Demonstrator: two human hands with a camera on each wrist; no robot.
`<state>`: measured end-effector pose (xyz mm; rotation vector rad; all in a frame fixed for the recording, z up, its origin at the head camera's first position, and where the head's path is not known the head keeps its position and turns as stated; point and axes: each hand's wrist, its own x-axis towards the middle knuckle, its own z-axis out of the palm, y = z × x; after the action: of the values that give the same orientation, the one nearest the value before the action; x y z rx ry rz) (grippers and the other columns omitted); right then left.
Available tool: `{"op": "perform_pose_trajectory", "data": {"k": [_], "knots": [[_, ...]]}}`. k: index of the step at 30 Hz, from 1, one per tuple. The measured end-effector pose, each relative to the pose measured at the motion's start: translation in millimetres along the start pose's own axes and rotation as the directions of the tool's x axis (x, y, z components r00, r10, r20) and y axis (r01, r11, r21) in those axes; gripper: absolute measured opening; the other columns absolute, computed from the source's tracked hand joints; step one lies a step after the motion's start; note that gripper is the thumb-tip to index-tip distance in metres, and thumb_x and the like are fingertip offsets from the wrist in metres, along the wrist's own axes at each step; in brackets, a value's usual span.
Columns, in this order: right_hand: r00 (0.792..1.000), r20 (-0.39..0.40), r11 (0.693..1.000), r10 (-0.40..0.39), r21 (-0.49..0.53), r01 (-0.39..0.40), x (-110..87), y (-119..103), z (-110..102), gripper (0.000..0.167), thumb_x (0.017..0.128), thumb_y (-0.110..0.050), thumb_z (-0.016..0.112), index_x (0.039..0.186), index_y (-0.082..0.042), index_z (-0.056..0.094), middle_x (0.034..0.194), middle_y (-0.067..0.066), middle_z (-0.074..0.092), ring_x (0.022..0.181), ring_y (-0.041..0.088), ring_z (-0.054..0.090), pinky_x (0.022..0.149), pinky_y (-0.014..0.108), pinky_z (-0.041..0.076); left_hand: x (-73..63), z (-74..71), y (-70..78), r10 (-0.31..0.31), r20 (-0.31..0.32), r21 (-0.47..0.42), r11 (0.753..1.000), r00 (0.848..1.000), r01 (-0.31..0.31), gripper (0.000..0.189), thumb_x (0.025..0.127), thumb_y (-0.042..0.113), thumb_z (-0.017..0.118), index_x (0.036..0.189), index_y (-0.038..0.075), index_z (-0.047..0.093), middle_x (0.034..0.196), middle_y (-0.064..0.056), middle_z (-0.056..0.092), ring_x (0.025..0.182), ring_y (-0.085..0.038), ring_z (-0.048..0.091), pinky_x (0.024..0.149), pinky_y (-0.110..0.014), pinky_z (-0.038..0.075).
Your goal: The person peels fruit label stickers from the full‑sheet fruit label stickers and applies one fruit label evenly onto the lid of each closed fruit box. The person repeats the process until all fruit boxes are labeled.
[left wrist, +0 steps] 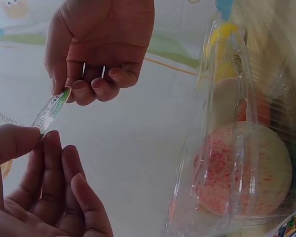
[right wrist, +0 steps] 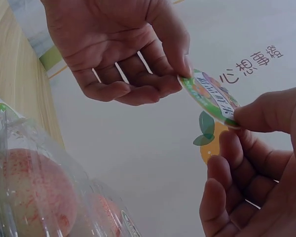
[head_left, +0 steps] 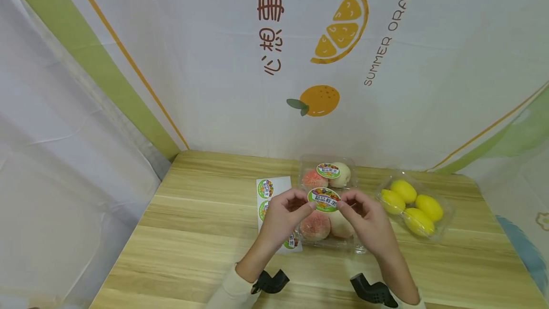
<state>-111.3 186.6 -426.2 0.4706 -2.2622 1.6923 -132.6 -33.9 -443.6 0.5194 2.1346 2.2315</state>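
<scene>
An oval fruit sticker [head_left: 323, 199] with a green rim is stretched between both hands above a clear plastic box [head_left: 360, 248] of peaches. My left hand [head_left: 280, 216] pinches its left end between thumb and fingers; my right hand [head_left: 369, 218] pinches the right end. In the left wrist view the sticker [left wrist: 52, 111] appears nearly edge-on. Inside the box, pink peaches [head_left: 315, 226] and pale ones [head_left: 340, 175] show through the plastic. A similar oval label [head_left: 328, 170] lies on the box's far part. The hands and sticker hide the box's middle.
Left of the box, partly behind my left hand, lies a white sheet [head_left: 280, 185] of oval stickers. A clear box of yellow lemons [head_left: 418, 221] stands to the right. The wooden table [head_left: 193, 232] meets a printed cloth backdrop [head_left: 214, 85] at its far edge.
</scene>
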Motion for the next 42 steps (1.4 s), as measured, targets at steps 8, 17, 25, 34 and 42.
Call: {"op": "perform_pose_trajectory", "data": {"k": [8, 17, 25, 34, 42], "knots": [[0.999, -0.019, 0.998, 0.046, 0.031, -0.046, 0.2, 0, -1, 0.006, 0.103, 0.007, 0.068, 0.101, 0.004, 0.072, 0.094, 0.005, 0.067, 0.081, 0.016, 0.058, 0.067, 0.024, 0.050, 1.1, 0.0, -3.4, -0.022, 0.014, 0.087, 0.996, 1.000, 0.020, 0.008, 0.100, 0.012, 0.080, 0.099, 0.004, 0.077, 0.095, -0.001, 0.075, 0.088, -0.012, 0.070, 0.082, -0.025, 0.059], [0.998, -0.003, 0.998, 0.065, -0.020, -0.065, 0.1, 3, -4, 0.009, 0.102, 0.006, 0.071, 0.099, -0.003, 0.073, 0.090, 0.004, 0.067, 0.076, 0.015, 0.057, 0.063, 0.024, 0.048, 1.5, -3.0, -5.4, -0.016, 0.013, 0.089, 0.996, 1.000, 0.014, 0.009, 0.101, 0.013, 0.079, 0.105, 0.005, 0.078, 0.101, -0.005, 0.076, 0.092, -0.015, 0.072, 0.084, -0.027, 0.061], [0.994, 0.025, 0.993, 0.105, -0.058, -0.104, 0.5, 3, -8, 0.008, 0.104, 0.001, 0.071, 0.098, -0.004, 0.073, 0.088, 0.003, 0.067, 0.076, 0.016, 0.057, 0.064, 0.024, 0.048, 2.6, -2.6, -7.2, -0.020, 0.011, 0.115, 0.993, 1.000, 0.019, 0.007, 0.103, 0.012, 0.078, 0.102, 0.005, 0.079, 0.099, -0.004, 0.076, 0.091, -0.013, 0.071, 0.084, -0.026, 0.060], [0.989, 0.007, 0.967, 0.151, -0.210, -0.146, 3.1, 8, -8, 0.008, 0.103, -0.007, 0.075, 0.095, -0.008, 0.075, 0.087, -0.002, 0.068, 0.079, 0.013, 0.059, 0.069, 0.024, 0.052, 4.3, -1.0, -14.5, -0.052, 0.024, 0.147, 0.988, 0.998, 0.048, 0.010, 0.103, 0.015, 0.077, 0.100, 0.007, 0.080, 0.095, -0.001, 0.077, 0.084, -0.012, 0.070, 0.078, -0.026, 0.059], [0.970, -0.010, 0.921, 0.242, -0.313, -0.233, 4.9, 11, -8, 0.011, 0.103, -0.015, 0.077, 0.095, -0.007, 0.075, 0.084, 0.000, 0.068, 0.080, 0.015, 0.062, 0.070, 0.026, 0.053, 8.3, 3.6, -22.4, -0.067, -0.003, 0.225, 0.972, 0.998, 0.066, 0.013, 0.102, 0.017, 0.078, 0.097, 0.006, 0.082, 0.085, 0.003, 0.077, 0.077, -0.009, 0.070, 0.071, -0.025, 0.058]]}}
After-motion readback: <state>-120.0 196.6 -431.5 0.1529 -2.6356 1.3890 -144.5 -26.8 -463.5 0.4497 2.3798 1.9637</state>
